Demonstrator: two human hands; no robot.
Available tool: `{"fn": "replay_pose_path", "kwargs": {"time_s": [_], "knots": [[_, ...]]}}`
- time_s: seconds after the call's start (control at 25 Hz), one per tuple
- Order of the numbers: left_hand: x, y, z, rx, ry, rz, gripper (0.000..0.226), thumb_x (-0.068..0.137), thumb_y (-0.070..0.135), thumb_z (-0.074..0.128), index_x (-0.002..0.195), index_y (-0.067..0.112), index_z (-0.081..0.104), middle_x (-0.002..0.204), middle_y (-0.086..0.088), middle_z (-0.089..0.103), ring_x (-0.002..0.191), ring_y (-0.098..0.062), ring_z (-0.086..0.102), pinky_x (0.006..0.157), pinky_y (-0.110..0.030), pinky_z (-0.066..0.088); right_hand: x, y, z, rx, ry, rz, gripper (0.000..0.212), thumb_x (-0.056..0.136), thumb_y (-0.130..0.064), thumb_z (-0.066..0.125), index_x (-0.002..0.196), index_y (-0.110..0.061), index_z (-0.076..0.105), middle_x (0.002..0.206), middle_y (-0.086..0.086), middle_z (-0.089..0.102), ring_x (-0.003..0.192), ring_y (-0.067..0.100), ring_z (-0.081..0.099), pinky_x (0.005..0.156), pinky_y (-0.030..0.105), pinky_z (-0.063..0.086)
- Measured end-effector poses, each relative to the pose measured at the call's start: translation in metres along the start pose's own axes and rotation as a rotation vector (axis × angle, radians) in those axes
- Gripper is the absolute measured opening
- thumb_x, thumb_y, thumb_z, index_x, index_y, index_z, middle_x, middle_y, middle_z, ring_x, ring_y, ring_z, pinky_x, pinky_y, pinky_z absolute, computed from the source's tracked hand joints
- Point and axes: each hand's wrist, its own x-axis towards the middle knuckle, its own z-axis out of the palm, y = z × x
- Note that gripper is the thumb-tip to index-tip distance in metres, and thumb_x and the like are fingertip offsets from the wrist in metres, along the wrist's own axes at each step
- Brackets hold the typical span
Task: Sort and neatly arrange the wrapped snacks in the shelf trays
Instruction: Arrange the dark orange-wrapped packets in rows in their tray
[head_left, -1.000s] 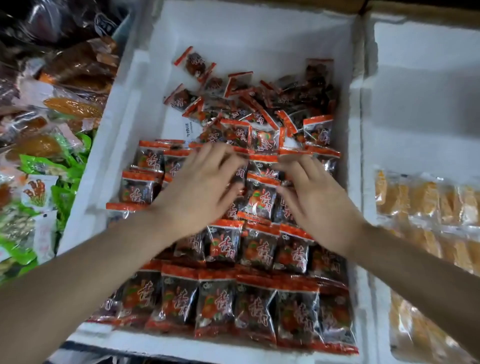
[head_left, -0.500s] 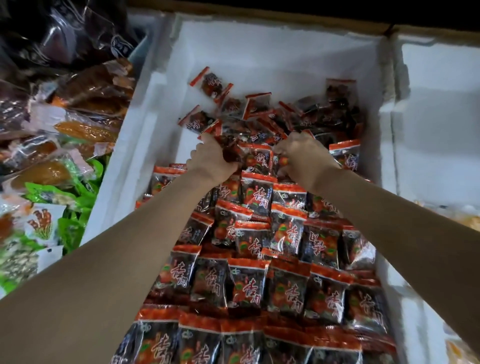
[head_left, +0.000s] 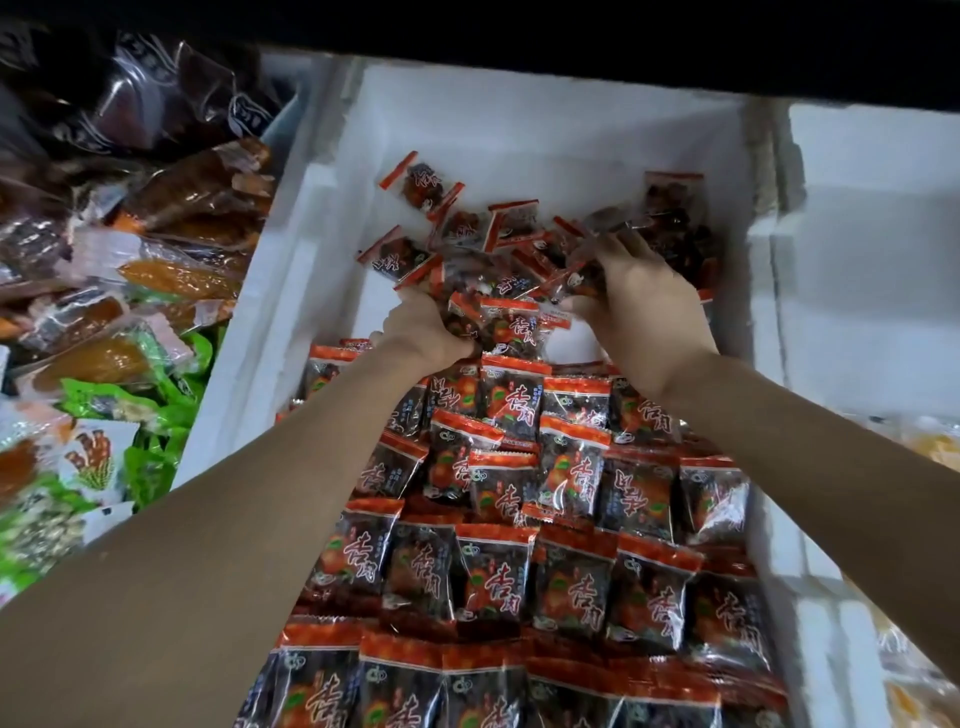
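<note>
A white foam tray (head_left: 311, 260) holds small dark snack packets with orange-red tops. The near packets (head_left: 498, 577) lie in overlapping rows. A loose heap of packets (head_left: 467, 234) fills the far end. My left hand (head_left: 426, 332) grips a packet or two at the heap's near left edge. My right hand (head_left: 639, 306) reaches into the heap's right side, its fingers curled round several packets there. A held packet (head_left: 511, 327) sits between the two hands.
Left of the tray lie mixed bags: brown and orange wrapped snacks (head_left: 171, 275) and green packets (head_left: 150, 395). On the right stands another white foam tray (head_left: 872, 270) with yellow packets (head_left: 935, 447) at its near end. A dark shelf edge hangs above.
Both hands have moved from the arranged rows to the loose heap at the far end and closed round packets there. The camera has come closer to the tray.
</note>
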Motion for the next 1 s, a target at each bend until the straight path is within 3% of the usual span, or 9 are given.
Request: {"fn": "replay_pose_path", "kwargs": {"time_s": [0.08,0.2,0.36,0.48,0.64,0.72,0.8,0.88,1.0], "knots": [[-0.001,-0.002,0.000,0.012,0.077,0.065,0.059,0.077,0.032,0.076,0.122,0.007,0.049,0.114,-0.007,0.063,0.111,-0.027,0.057,0.098,-0.036,0.044,-0.006,-0.004,-0.006,0.078,0.029,-0.007,0.045,0.087,-0.026,0.065,0.127,-0.016,0.048,0.125,0.004,0.050,0.109,0.026,0.054,0.084,0.032,0.045],[-0.018,0.003,-0.009,-0.131,0.286,0.242,0.043,0.081,0.023,0.074,0.114,0.005,0.054,0.109,-0.004,0.064,0.103,-0.021,0.059,0.080,-0.018,0.039,-0.018,-0.009,-0.015,0.211,0.078,0.028,0.044,0.085,-0.029,0.066,0.125,-0.016,0.052,0.118,0.003,0.056,0.099,0.018,0.058,0.083,0.026,0.046],[-0.054,0.015,-0.024,-0.305,0.442,0.434,0.031,0.081,0.025,0.073,0.104,0.010,0.058,0.086,0.011,0.059,0.075,-0.002,0.056,0.063,-0.001,0.037,-0.042,-0.015,-0.030,0.526,0.068,0.211,0.026,0.082,-0.028,0.069,0.105,-0.019,0.061,0.087,-0.015,0.063,0.071,-0.010,0.058,0.059,0.002,0.042],[-0.088,0.014,-0.019,-0.386,0.296,0.456,0.025,0.084,0.025,0.070,0.102,0.018,0.055,0.086,0.020,0.059,0.074,0.012,0.055,0.068,0.001,0.040,-0.072,-0.013,-0.033,0.811,-0.077,0.333,0.020,0.080,-0.022,0.071,0.096,-0.015,0.061,0.078,-0.010,0.066,0.065,-0.004,0.064,0.058,0.013,0.049],[-0.140,-0.006,-0.003,-0.406,0.030,0.444,0.024,0.082,0.028,0.071,0.101,0.027,0.055,0.083,0.012,0.066,0.070,0.002,0.062,0.062,-0.008,0.043,-0.119,-0.004,-0.036,0.762,-0.331,0.390,0.023,0.079,-0.028,0.070,0.096,-0.028,0.055,0.090,0.006,0.070,0.079,0.025,0.067,0.071,0.041,0.053],[-0.155,-0.015,0.003,-0.369,-0.083,0.418,0.026,0.080,0.033,0.070,0.101,0.028,0.055,0.082,0.009,0.068,0.069,0.000,0.064,0.062,-0.012,0.046,-0.140,-0.001,-0.036,0.757,-0.382,0.380,0.021,0.081,-0.028,0.069,0.094,-0.032,0.053,0.092,0.010,0.068,0.080,0.026,0.065,0.070,0.036,0.052],[-0.163,-0.023,0.008,-0.336,-0.226,0.414,0.022,0.080,0.036,0.067,0.097,0.028,0.056,0.083,0.005,0.069,0.074,-0.009,0.066,0.073,-0.030,0.053,-0.153,0.002,-0.033,0.696,-0.402,0.355,0.020,0.084,-0.029,0.066,0.093,-0.037,0.050,0.094,0.004,0.067,0.085,0.018,0.062,0.067,0.024,0.050],[-0.169,-0.025,0.015,-0.279,-0.330,0.406,0.015,0.084,0.031,0.066,0.095,0.029,0.055,0.082,0.000,0.067,0.077,-0.018,0.066,0.078,-0.044,0.052,-0.162,0.007,-0.029,0.606,-0.412,0.301,0.021,0.087,-0.030,0.062,0.097,-0.038,0.046,0.094,-0.008,0.064,0.085,0.011,0.061,0.068,0.020,0.048],[-0.171,-0.023,0.025,-0.207,-0.387,0.414,0.017,0.088,0.028,0.063,0.101,0.028,0.052,0.080,0.012,0.064,0.072,-0.006,0.064,0.071,-0.029,0.052,-0.172,0.015,-0.028,0.476,-0.378,0.147,0.028,0.091,-0.026,0.056,0.113,-0.038,0.042,0.109,-0.024,0.048,0.092,-0.003,0.053,0.078,0.014,0.043]]}}
